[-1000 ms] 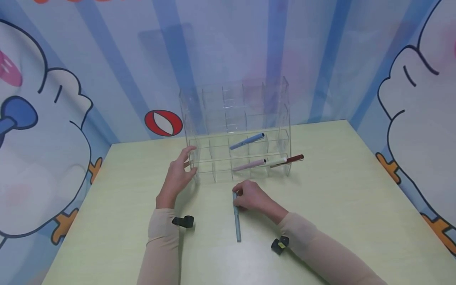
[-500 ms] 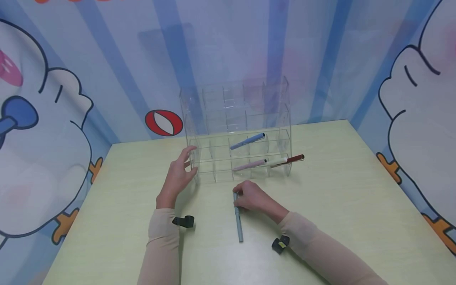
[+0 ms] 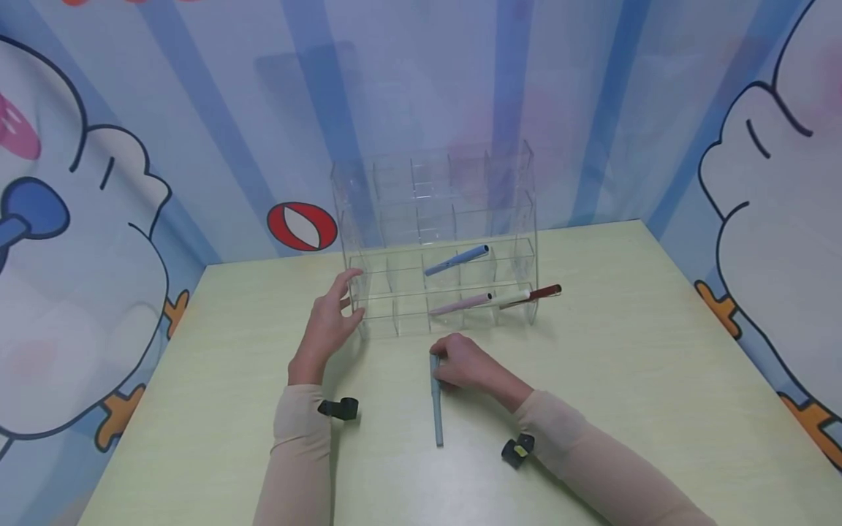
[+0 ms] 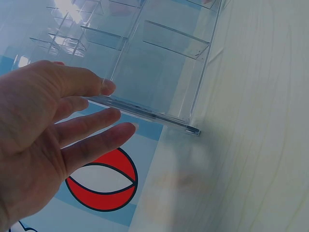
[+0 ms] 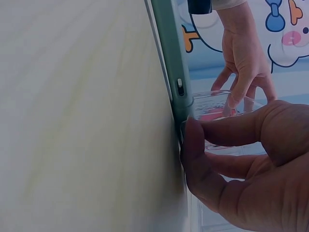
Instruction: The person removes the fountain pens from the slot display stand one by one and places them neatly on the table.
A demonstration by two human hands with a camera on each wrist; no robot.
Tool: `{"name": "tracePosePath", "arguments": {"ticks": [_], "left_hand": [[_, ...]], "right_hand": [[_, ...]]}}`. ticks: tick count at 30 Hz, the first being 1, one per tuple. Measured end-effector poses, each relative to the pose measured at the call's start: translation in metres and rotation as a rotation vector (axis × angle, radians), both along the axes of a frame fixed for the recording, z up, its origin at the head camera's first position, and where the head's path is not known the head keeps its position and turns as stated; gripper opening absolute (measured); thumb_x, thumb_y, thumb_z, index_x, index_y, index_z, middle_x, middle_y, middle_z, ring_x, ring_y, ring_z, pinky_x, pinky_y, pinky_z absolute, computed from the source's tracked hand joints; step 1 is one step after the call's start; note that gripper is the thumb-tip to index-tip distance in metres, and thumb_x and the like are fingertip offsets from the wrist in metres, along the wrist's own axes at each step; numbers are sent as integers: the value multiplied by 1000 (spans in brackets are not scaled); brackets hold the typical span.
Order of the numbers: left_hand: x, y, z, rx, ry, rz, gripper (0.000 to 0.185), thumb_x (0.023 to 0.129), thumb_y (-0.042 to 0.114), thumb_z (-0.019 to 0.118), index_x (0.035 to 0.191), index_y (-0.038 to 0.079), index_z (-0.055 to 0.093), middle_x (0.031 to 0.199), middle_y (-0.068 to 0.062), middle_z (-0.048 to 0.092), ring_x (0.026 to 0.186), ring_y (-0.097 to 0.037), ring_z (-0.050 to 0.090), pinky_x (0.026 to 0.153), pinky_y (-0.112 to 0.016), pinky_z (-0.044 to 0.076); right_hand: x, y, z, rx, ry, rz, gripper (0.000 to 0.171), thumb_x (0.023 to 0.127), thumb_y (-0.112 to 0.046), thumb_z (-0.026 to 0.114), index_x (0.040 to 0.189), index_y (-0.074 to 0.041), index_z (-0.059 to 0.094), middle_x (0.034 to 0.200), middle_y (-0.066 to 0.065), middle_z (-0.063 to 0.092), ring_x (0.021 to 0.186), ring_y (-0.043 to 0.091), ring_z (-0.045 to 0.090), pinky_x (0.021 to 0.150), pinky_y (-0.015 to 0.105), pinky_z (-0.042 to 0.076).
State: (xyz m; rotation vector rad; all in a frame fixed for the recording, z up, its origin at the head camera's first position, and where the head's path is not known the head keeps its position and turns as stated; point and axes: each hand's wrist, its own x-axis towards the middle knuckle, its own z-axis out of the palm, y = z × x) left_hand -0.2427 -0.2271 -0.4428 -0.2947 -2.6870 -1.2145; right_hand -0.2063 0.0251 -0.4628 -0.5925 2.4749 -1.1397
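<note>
A clear acrylic organizer with several compartments stands at the table's far middle. It holds a blue pen, a pink pen and a white and red pen. My left hand rests straight fingers against the organizer's left edge; in the left wrist view the left hand is spread flat. Just in front of the organizer, my right hand pinches the far end of a grey-blue pen lying on the table. In the right wrist view the fingertips curl onto the grey-blue pen.
The pale green table is walled by cartoon-printed panels on three sides. Small black wrist cameras sit on both forearms. A red and white ball print is on the wall behind the organizer's left side.
The near end of the grey-blue pen has swung slightly left under my right hand. My left hand has stayed on the organizer.
</note>
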Motion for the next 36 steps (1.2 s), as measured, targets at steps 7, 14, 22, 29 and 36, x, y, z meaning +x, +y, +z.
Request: {"name": "tracePosePath", "arguments": {"ticks": [7,14,22,29,36], "left_hand": [[2,0,2,9,-8,-10,68,82,0,63,136,29,32,140,-10,34,113,-34,48,82,-40,48],[2,1,4,7,-12,-5,68,82,1,63,135,31,32,137,-16,38,113,-35,48,82,-41,48],[3,1,3,12,-13,-7,67,82,1,63,136,29,32,137,-16,38,113,-34,48,83,-41,48],[2,1,1,19,-17,-3,67,82,2,64,135,29,33,137,-14,39,113,-33,49,83,-41,47],[2,1,2,24,-24,4,68,82,2,64,134,31,33,138,-11,38,113,-33,49,84,-42,47]], "right_hand": [[0,0,2,34,42,-7,41,72,-1,60,112,7,58,106,15,58,76,17,54,63,26,49],[0,1,2,31,53,-17,40,73,-2,62,111,7,58,106,17,57,80,19,54,64,27,50],[1,2,2,34,45,-19,43,68,-1,63,110,7,58,103,17,57,77,18,55,55,23,49],[0,2,3,72,101,3,41,69,-2,65,109,6,59,103,14,59,86,20,52,75,29,47],[2,3,5,69,72,2,41,74,-5,63,113,4,57,105,14,58,88,20,52,76,32,47]]}}
